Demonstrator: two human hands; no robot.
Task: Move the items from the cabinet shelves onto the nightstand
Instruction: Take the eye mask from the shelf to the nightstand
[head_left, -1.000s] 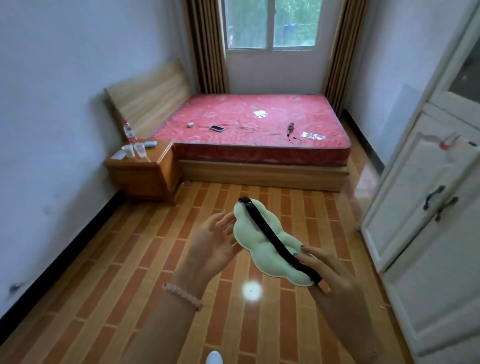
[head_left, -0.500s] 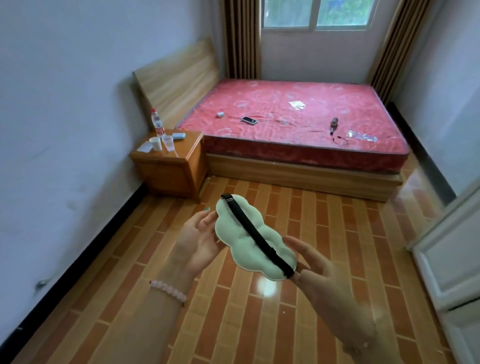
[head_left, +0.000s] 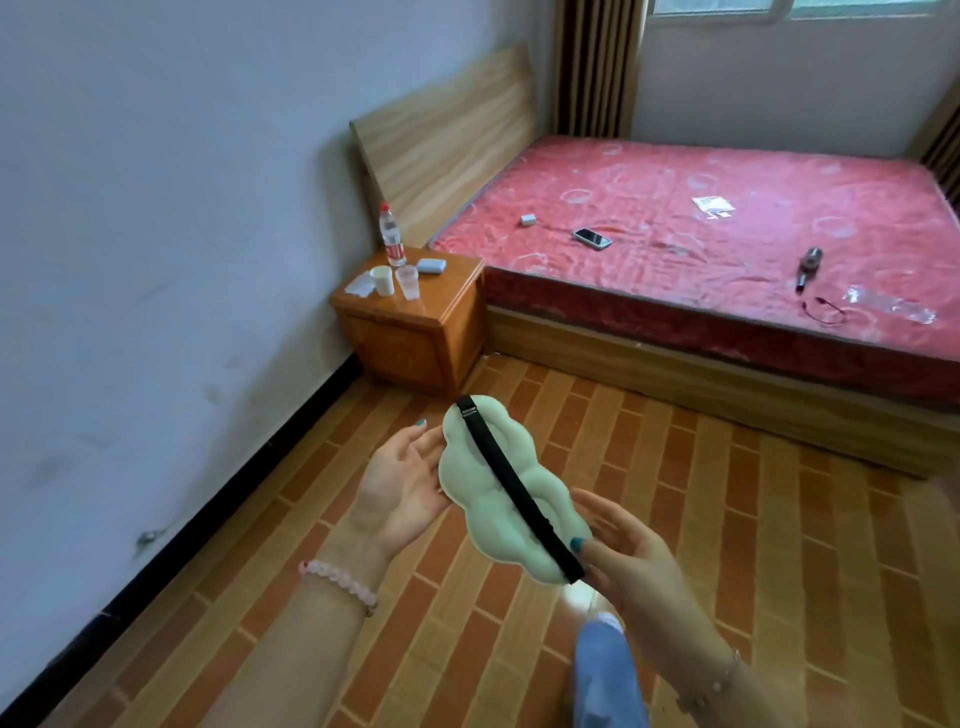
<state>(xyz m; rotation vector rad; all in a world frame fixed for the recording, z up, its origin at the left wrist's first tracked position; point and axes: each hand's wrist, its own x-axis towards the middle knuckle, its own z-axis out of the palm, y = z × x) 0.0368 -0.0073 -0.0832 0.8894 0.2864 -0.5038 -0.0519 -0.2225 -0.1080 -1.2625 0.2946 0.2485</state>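
The task is partly through, judging by what already stands on the nightstand (head_left: 410, 343). A water bottle (head_left: 392, 236) is at its far edge by the headboard, and a blue-grey case (head_left: 431, 266) lies just beside it toward the bed. A white cup (head_left: 383, 280) and a clear cup (head_left: 408, 282) stand side by side near the middle, with a flat pale packet (head_left: 360, 285) at the wall-side edge. Whether these came from the cabinet cannot be told, and the cabinet itself is out of view, so how much is left on its shelves is unknown.

The item in transit is a pale green, cloud-shaped sleep mask (head_left: 480, 499) with a black strap (head_left: 514, 488) running along its length. It is held in the air over the brick-pattern floor, well apart from the nightstand and nearer the person than the furniture.

The right hand (head_left: 628, 561) pinches the near end of the mask, thumb on top by the strap's end and fingers underneath. The left hand (head_left: 400, 483) is released: palm up, fingers straight, with only their tips touching the mask's far edge as a loose support.

What remains for this item is the walk to the nightstand and setting it down. Bare wood shows toward the near corner on the bed side, which looks like the easiest spot. The bed (head_left: 649, 171) carries a phone (head_left: 592, 238) and other small things, none of them part of this job as far as can be judged.
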